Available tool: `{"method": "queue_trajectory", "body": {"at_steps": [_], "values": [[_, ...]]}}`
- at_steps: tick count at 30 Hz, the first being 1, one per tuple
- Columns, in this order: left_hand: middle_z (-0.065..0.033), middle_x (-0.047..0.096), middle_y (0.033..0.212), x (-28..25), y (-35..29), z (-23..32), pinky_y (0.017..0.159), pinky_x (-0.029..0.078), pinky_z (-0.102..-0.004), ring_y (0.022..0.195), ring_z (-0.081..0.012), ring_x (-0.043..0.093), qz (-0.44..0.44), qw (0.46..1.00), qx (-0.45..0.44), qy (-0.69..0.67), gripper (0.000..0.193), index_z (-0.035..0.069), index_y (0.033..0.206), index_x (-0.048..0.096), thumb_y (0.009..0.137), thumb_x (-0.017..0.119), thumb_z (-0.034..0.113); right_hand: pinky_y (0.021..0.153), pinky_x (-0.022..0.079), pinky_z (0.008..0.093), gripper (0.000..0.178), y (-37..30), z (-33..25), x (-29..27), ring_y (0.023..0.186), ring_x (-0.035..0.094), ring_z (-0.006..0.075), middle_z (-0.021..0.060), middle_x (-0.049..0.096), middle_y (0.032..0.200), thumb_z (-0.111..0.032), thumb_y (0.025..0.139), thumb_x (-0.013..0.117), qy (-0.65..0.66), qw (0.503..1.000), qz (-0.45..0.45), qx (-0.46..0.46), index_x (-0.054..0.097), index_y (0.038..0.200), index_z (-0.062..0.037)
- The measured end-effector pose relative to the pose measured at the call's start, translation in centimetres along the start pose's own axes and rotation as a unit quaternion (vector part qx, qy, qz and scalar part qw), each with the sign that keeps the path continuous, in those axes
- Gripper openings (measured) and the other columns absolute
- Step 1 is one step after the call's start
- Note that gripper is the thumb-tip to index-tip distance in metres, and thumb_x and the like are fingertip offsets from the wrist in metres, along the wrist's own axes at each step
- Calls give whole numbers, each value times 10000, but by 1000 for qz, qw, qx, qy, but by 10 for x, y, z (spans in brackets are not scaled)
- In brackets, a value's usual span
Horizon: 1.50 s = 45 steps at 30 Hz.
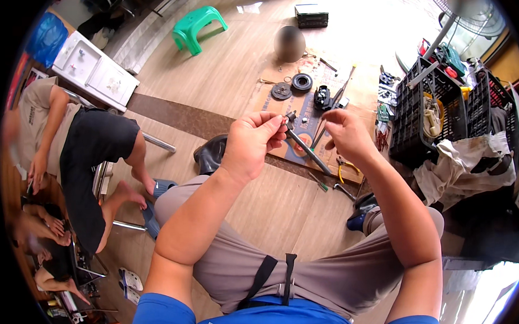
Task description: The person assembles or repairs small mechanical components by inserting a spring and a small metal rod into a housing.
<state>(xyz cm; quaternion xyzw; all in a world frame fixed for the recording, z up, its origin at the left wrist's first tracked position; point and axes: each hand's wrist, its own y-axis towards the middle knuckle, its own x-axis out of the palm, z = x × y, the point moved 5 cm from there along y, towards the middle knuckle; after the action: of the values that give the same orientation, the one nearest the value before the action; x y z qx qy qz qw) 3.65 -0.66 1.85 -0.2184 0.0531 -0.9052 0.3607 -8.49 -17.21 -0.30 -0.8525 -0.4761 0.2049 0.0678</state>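
Observation:
My left hand (pixel 251 140) is closed in a pinch at the upper end of a dark metal rod (pixel 308 146). A small fitting (pixel 292 118) sits at that end, and a bit of red shows by my fingertips. The rod slants down to the right above the cardboard sheet (pixel 358 108). To the right of the rod, my right hand (pixel 351 136) hovers with bent fingers apart and nothing visible in them. Beyond my hands, a black ring-shaped part (pixel 302 82), a dark round disc (pixel 281 91) and a black housing (pixel 323 98) lie on the cardboard.
Yellow-handled pliers (pixel 348 171) lie near my right knee. Black crates (pixel 422 117) full of tools and cloth stand at the right, below a fan (pixel 467 5). A green stool (pixel 198 24) is at the back. Another person (pixel 91 152) sits at the left.

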Motion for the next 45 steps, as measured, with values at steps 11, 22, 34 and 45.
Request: {"method": "queue_trajectory", "body": {"at_steps": [11, 22, 34, 45], "values": [[-42, 684, 856, 16, -10, 2, 644, 511, -227, 726, -95, 628, 10, 992, 50, 112, 131, -2, 1000, 650, 941, 617, 110, 601, 502, 240, 253, -25, -30, 45, 701, 609, 96, 71, 655, 957, -86, 961, 566, 285, 943, -159, -65, 581, 1165, 62], [-36, 674, 849, 8, -2, -10, 646, 505, -239, 719, -107, 619, -36, 997, -33, -56, 95, 34, 976, 649, 943, 613, 115, 590, 477, 273, 103, -24, -22, 37, 638, 602, 138, 76, 643, 720, -104, 913, 638, 98, 970, -19, -223, 646, 905, -1], [-20, 672, 818, 14, -8, -1, 634, 497, -206, 693, -70, 596, 31, 984, 81, 155, 120, -9, 973, 659, 937, 626, 101, 648, 502, 355, 93, -42, -45, 35, 730, 655, 307, 173, 651, 790, -108, 881, 635, -16, 962, 11, -273, 657, 910, -22], [-27, 681, 846, 28, -14, -7, 666, 479, -200, 744, -57, 591, -62, 968, 80, 230, 122, -25, 993, 676, 939, 613, 65, 512, 431, 257, 117, -23, -44, 5, 575, 543, 77, 63, 598, 655, -109, 910, 641, -49, 974, -1, -220, 646, 909, 8]]}}
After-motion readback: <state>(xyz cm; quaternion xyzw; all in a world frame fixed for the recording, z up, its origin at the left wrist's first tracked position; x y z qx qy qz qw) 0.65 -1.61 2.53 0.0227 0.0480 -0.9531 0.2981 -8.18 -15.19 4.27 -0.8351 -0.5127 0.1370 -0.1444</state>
